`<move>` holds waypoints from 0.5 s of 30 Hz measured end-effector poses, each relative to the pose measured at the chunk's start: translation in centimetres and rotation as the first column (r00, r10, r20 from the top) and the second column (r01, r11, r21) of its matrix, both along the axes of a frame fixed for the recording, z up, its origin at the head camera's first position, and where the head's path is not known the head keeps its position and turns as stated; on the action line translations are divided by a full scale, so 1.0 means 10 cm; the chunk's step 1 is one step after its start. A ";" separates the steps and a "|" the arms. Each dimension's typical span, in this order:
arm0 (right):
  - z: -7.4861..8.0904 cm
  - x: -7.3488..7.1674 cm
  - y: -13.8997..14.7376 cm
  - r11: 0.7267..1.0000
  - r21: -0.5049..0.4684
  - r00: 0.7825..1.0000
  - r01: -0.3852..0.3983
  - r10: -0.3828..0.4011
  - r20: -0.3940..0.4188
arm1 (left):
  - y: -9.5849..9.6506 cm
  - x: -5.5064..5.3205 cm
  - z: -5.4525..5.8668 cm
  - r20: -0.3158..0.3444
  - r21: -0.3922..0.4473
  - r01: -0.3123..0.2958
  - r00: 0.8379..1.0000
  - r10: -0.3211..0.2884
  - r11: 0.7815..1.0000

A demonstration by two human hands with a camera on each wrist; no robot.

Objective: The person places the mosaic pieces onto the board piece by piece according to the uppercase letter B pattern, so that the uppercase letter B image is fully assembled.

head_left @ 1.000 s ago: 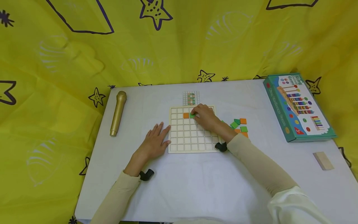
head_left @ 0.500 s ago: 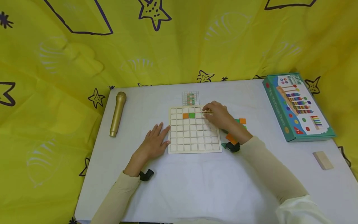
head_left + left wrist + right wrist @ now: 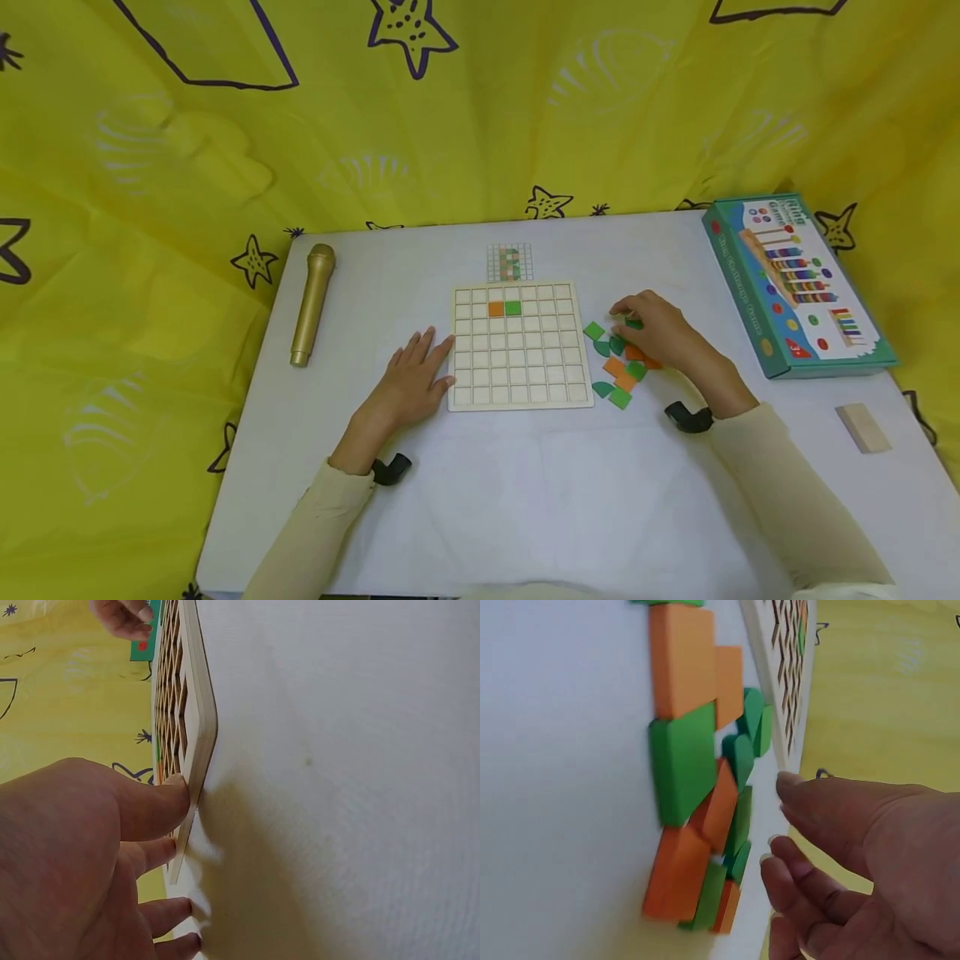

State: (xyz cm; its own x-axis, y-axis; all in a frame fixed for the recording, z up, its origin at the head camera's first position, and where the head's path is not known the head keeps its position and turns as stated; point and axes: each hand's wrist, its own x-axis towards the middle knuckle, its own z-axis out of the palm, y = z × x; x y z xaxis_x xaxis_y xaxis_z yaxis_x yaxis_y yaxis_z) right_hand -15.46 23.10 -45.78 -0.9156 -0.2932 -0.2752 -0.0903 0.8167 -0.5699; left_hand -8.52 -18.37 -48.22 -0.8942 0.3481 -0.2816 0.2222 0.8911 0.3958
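A pale wooden grid board [image 3: 517,358] lies on the white table with an orange square tile [image 3: 497,309] and a green square tile [image 3: 513,308] side by side in its upper cells. My left hand [image 3: 408,387] rests with fingers spread at the board's left edge; in the left wrist view its thumb [image 3: 161,806] touches the rim. Over the loose tiles right of the board hovers my right hand [image 3: 660,329], fingers slightly bent and holding nothing. Those tiles include orange squares [image 3: 681,660], green squares [image 3: 684,765] and dark green rounded pieces [image 3: 739,757].
A small pattern card [image 3: 510,262] lies just behind the board. To the left is a gold microphone [image 3: 313,304]. A green game box [image 3: 802,287] stands at the right, with a small wooden block [image 3: 863,427] nearer the front. Yellow cloth [image 3: 480,125] hangs behind the table.
The right hand has let go of the green tile beside the orange one and moved right, off the board, to the loose tiles. The left hand stays in place.
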 end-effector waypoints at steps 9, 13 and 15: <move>0.01 0.06 0.24 0.998 0.060 1.000 -0.001 0.000 0.005 | 0.00 0.02 0.03 -0.003 0.009 -0.006 1.000 0.006 1.000; -0.02 0.01 0.25 0.997 0.075 1.000 -0.006 0.005 0.010 | 0.00 0.02 0.04 -0.003 0.013 -0.008 1.000 0.008 1.000; -0.03 -0.02 0.24 0.997 0.081 1.000 -0.001 0.000 0.011 | 0.00 0.02 0.04 -0.002 0.015 -0.006 1.000 0.006 1.000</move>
State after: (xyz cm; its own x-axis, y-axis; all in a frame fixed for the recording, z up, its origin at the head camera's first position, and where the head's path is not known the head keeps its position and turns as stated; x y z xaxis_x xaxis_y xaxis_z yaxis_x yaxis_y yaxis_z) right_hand -15.69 25.54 -46.12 -0.9124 -0.2696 -0.3079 -0.0846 0.8603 -0.5026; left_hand -8.29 -18.33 -47.83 -0.8968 0.3472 -0.2742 0.2181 0.8862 0.4088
